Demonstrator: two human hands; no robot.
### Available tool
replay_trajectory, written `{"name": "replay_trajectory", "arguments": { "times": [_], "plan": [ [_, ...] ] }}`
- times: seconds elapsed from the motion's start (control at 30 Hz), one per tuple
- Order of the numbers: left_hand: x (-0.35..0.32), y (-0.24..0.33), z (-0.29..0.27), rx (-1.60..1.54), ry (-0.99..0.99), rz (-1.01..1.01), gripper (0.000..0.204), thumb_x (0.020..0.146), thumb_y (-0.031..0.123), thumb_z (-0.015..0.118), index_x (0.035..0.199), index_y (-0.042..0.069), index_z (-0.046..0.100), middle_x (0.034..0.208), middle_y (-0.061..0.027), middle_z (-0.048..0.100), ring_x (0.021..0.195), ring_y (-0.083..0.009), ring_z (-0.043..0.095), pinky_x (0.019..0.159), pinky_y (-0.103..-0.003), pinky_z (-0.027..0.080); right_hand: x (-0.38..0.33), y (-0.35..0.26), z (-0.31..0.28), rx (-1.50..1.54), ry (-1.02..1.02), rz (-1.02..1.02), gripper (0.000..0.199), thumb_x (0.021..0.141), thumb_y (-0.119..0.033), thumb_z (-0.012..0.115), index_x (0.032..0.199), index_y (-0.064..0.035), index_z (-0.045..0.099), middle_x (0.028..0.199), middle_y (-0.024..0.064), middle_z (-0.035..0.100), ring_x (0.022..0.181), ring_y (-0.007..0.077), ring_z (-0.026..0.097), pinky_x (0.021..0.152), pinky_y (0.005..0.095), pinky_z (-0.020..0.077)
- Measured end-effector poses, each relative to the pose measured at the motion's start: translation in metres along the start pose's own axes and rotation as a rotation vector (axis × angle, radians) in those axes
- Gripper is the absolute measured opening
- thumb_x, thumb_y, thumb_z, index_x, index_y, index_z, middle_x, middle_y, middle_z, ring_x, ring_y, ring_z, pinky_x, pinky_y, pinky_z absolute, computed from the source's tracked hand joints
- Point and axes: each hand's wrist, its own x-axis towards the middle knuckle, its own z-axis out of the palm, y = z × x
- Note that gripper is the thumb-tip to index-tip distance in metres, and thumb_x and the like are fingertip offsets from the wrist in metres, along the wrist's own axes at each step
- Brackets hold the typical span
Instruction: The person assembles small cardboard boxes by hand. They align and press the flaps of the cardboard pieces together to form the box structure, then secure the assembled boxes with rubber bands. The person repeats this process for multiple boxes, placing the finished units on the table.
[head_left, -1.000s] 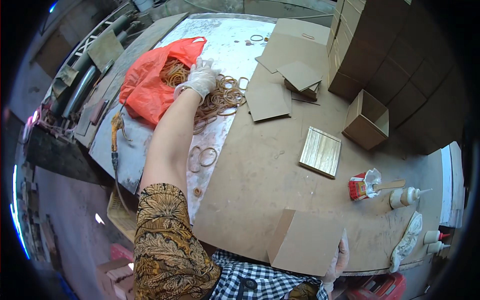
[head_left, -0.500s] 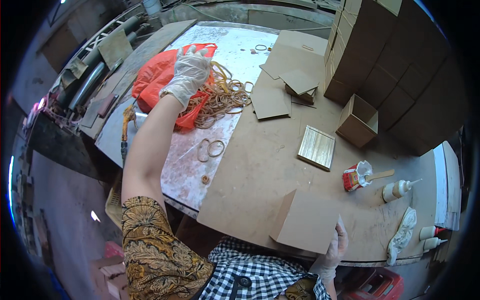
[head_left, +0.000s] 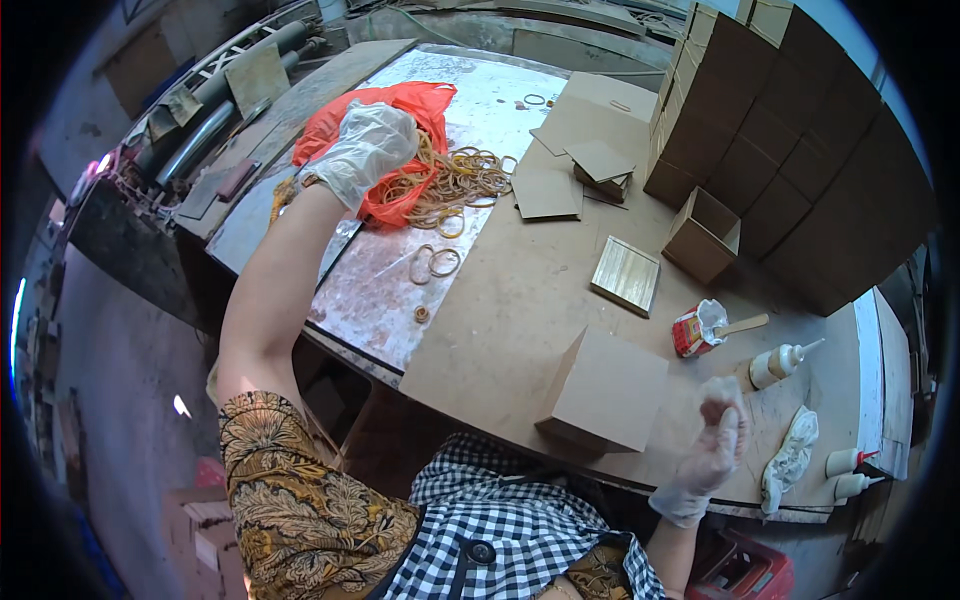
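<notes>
My left hand (head_left: 365, 148), in a white glove, reaches over the red plastic bag (head_left: 425, 98). Its fingers bend down out of sight beside a pile of tan rubber bands (head_left: 470, 182), so their hold is hidden. At the near edge of the table stands a brown board box (head_left: 610, 385), with a plain face turned up. My right hand (head_left: 708, 440), gloved too, is raised just right of the box without touching it. Its fingers are curled in together, somewhat blurred, and nothing shows in them.
Right of centre lie a wooden lid-like panel (head_left: 626, 276) and an open box (head_left: 703, 236). Stacked boxes (head_left: 770, 150) rise behind. A red glue tub (head_left: 698, 328) with a stick, a squeeze bottle (head_left: 775, 366) and a crumpled glove (head_left: 792, 458) sit at right. Loose board squares (head_left: 548, 195) lie farther back.
My right hand has let go of the box and moved up and right. My left hand's fingers, raised and spread before, have dipped down toward the rubber bands. The view has shifted slightly.
</notes>
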Motion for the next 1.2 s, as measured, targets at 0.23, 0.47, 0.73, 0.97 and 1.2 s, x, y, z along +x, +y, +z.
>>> {"name": "replay_trajectory", "arguments": {
  "times": [0.23, 0.47, 0.73, 0.97, 1.2],
  "plan": [
    [-0.028, 0.084, -0.069, -0.790, -0.061, -0.009, 0.026, 0.083, 0.028, 0.063, 0.070, 0.005, 0.066, 0.062, -0.0115, 0.063, 0.061, -0.0224, 0.061, 0.061, -0.040, 0.047, 0.048, -0.073, 0.084, -0.351, -0.231, 0.038, 0.034, 0.100, -0.018, 0.058, 0.124, 0.0050, 0.060, 0.115, 0.0114, 0.066, 0.105, 0.0191, 0.063, 0.097, 0.0340, 0.0481],
    [-0.081, 0.182, -0.130, -1.225, -0.141, 0.128, 0.023, 0.089, 0.016, 0.067, 0.070, 0.004, 0.059, 0.062, -0.0010, 0.052, 0.061, -0.0071, 0.051, 0.055, -0.028, 0.041, 0.081, -0.057, 0.152, -0.545, -0.601, -0.025, 0.033, 0.086, -0.031, 0.074, 0.099, -0.0017, 0.067, 0.088, 0.0154, 0.068, 0.076, 0.0213, 0.065, 0.070, 0.0339, 0.0509],
    [-0.083, 0.186, -0.074, -1.226, 0.049, 0.167, 0.021, 0.082, 0.016, 0.062, 0.101, 0.010, 0.059, 0.088, -0.0019, 0.058, 0.087, -0.0156, 0.054, 0.078, -0.033, 0.046, 0.102, -0.039, 0.112, -0.788, -0.302, -0.100, 0.020, 0.078, -0.022, 0.066, 0.077, -0.0044, 0.057, 0.069, 0.0112, 0.061, 0.062, 0.0203, 0.058, 0.061, 0.0358, 0.0471],
    [-0.091, 0.173, -0.013, -1.583, -0.756, -0.055, 0.043, 0.077, 0.006, 0.059, 0.120, 0.004, 0.061, 0.107, -0.0019, 0.059, 0.098, -0.0136, 0.051, 0.093, -0.027, 0.041, 0.083, -0.029, 0.038, -0.616, -0.390, 0.405, 0.017, 0.082, -0.017, 0.069, 0.088, -0.0059, 0.057, 0.083, 0.0013, 0.057, 0.074, 0.0103, 0.054, 0.066, 0.0251, 0.0447],
    [-0.094, 0.197, -0.001, -1.638, -0.977, -0.019, 0.041, 0.078, 0.011, 0.062, 0.119, 0.004, 0.065, 0.107, -0.0007, 0.063, 0.096, -0.0084, 0.053, 0.086, -0.022, 0.039, 0.077, -0.014, 0.022, -0.525, -0.378, 0.655, 0.011, 0.084, -0.009, 0.066, 0.090, -0.0026, 0.059, 0.088, 0.0068, 0.064, 0.078, 0.0147, 0.065, 0.065, 0.0273, 0.0513]
  ]
}}
